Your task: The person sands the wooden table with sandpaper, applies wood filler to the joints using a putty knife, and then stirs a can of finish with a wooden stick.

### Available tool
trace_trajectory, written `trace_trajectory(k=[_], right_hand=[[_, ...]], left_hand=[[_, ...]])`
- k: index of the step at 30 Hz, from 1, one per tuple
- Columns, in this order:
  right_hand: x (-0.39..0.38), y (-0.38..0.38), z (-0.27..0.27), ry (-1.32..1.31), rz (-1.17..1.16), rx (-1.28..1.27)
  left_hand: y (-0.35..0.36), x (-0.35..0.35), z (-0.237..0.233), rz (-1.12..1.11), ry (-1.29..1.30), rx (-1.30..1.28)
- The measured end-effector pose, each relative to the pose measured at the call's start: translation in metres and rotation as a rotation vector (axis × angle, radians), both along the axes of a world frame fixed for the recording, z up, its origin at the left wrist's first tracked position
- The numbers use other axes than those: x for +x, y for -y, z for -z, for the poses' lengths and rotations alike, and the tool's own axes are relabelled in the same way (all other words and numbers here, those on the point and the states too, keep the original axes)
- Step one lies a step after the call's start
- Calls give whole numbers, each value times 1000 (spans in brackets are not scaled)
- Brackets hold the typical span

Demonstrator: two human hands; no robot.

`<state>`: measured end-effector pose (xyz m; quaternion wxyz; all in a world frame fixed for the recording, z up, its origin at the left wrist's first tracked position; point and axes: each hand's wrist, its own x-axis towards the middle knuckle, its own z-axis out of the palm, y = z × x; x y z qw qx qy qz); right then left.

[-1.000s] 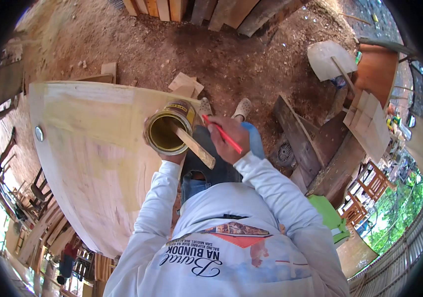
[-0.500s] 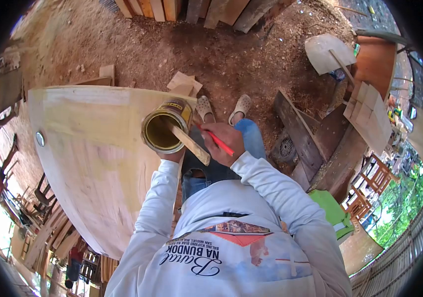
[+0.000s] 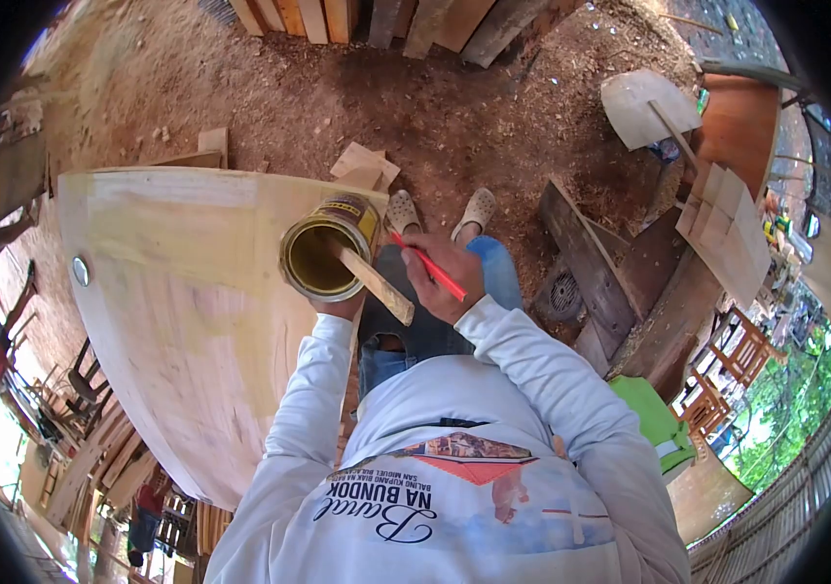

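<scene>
With the broad, yellow-patched wooden panel point(image 3: 177, 321) at 9 o'clock, steady the round metal can point(image 3: 357, 216) near centre, gripped by the largely hidden fingers of the left hand point(image 3: 338, 308). Let the flat, rough-looking wooden stick point(image 3: 379, 284) lean toward 5 o'clock; at 3 o'clock, guide the slim red tool point(image 3: 440, 273), grasped in the curled fingers of the right hand point(image 3: 458, 269), clear of it.

Got reddish-brown dirt floor point(image 3: 415, 117) littered with pale wood shavings point(image 3: 571, 83). Seeing brown wooden chairs point(image 3: 704, 401) far right, near sunlit green foliage point(image 3: 790, 419). Glares white at left edge.
</scene>
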<state>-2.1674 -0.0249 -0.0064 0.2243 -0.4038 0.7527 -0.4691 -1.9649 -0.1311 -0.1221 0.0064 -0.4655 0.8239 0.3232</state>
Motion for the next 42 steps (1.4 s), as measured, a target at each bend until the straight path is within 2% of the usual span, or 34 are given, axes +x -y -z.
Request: trace_trajectory(k=[4, 7, 10, 17, 20, 26, 30, 33, 36, 38, 40, 42], right_hand=[[-4, 5, -2, -5, -5, 10], [-1, 4, -1, 3, -8, 14], [0, 4, 2, 6, -10, 7], [-22, 34, 6, 9, -46, -38], [-34, 51, 11, 5, -106, -66], [-48, 73, 15, 49, -241, -26], [-33, 35, 6, 1, -118, -78], [-5, -4, -2, 134, -114, 125], [0, -28, -9, 317, 60, 161], [-17, -45, 5, 336, 180, 171], [-40, -67, 7, 342, 274, 220], [-64, -84, 2, 332, 327, 302]], left_hand=[[0, -5, -8, -12, -38, 21], [-1, -3, -10, 22, 34, -69], [-2, 2, -4, -36, -45, 63], [-1, -3, -5, -43, -26, -23], [-1, -3, -1, -19, 75, -83], [-1, -5, -3, -44, 35, -95], [-1, -1, 3, -12, 86, -171], [-4, 1, 3, 22, 102, -185], [-2, 3, -14, 64, 109, -216], [4, 5, -32, 98, 70, -199], [12, 4, -68, 90, -90, -130], [17, 1, -108, -32, -396, -56]])
